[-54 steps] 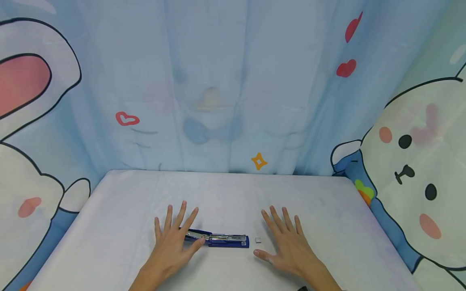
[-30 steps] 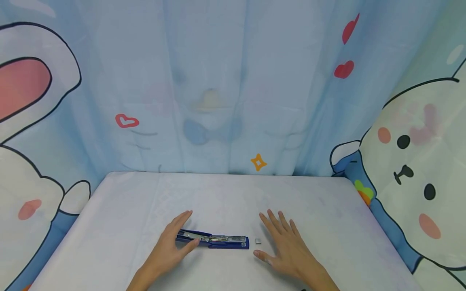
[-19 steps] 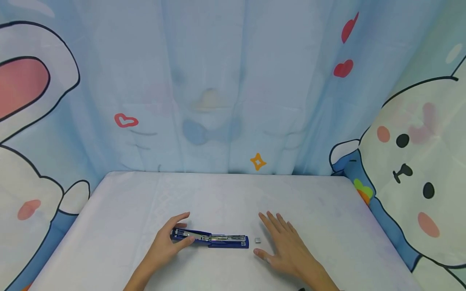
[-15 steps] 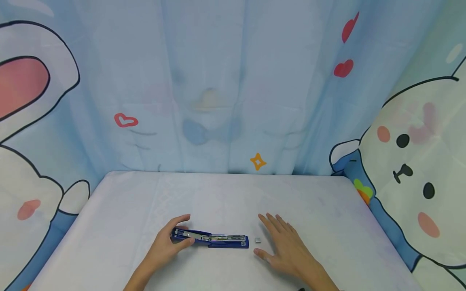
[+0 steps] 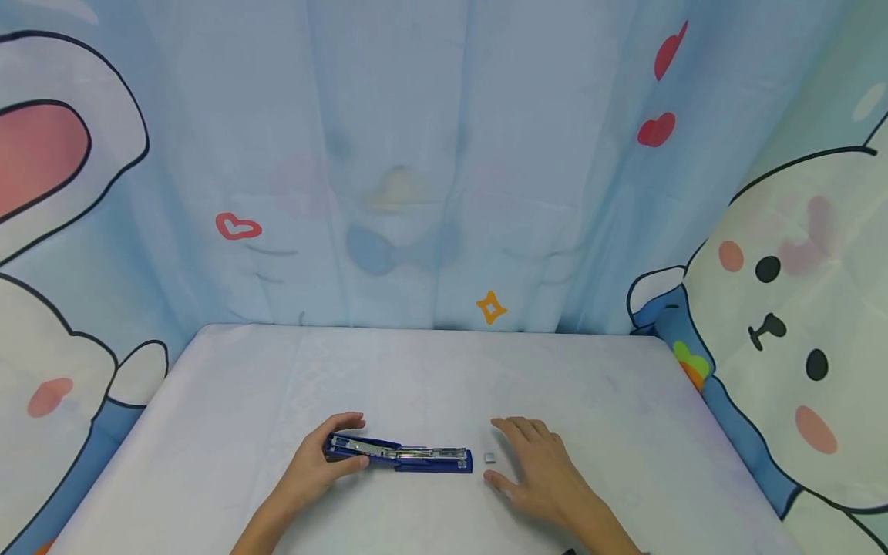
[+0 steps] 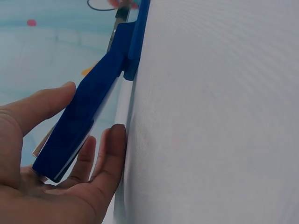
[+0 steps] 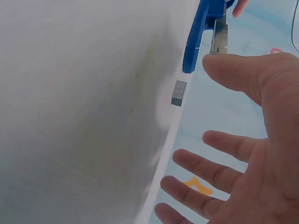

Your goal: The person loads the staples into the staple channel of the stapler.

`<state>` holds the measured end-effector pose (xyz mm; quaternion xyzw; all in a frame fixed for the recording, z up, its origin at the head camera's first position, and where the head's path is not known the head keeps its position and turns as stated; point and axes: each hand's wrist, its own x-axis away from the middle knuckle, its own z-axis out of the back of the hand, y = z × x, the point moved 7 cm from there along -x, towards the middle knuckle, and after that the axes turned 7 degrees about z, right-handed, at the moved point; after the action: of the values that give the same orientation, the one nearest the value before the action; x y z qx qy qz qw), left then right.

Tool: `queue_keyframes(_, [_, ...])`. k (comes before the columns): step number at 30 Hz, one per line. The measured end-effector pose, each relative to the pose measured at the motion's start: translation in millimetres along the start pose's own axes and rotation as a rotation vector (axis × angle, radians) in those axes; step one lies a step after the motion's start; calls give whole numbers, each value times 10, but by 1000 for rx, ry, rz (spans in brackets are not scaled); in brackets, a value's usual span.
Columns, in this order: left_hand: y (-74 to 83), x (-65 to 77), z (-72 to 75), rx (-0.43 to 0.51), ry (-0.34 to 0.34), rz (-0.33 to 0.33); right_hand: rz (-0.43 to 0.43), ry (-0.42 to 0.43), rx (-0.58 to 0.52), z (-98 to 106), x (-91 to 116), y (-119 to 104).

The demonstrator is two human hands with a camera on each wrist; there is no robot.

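Observation:
A blue stapler (image 5: 433,460) lies folded wide open on the white table, its metal staple channel showing. My left hand (image 5: 315,462) is at its left end. In the left wrist view, the thumb (image 6: 49,103) lies against one side of the stapler's raised blue arm (image 6: 79,116), with the other fingers curled round behind; contact of those fingertips is partly hidden. Off the stapler's right end sits a small grey strip of staples (image 7: 178,93). My right hand (image 5: 541,470) hovers just right of that strip, fingers spread and slightly bent, touching nothing.
The white cloth-covered table (image 5: 430,370) ends at a pale blue curtain (image 5: 388,193) with cartoon prints. A small dark object (image 5: 569,552) pokes in at the bottom edge by my right forearm.
My left hand has gone from spread flat over the stapler's left end to curling round it. The right hand's fingers have bent and drawn back a little. The stapler and staples stay put.

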<state>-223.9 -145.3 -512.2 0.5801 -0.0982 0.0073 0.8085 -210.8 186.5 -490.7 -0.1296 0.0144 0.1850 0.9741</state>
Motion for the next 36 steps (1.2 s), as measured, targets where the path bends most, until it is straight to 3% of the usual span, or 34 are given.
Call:
queue_keyframes(13, [-50, -20, 4, 85, -66, 21, 34, 23, -115, -13, -41, -50])
queue_keyframes(26, [-140, -23, -19, 229, -145, 95, 63, 67, -133, -26, -57, -93])
queue_keyframes(36, [-177, -41, -27, 246, -157, 111, 69, 93, -120, -33, -81, -98])
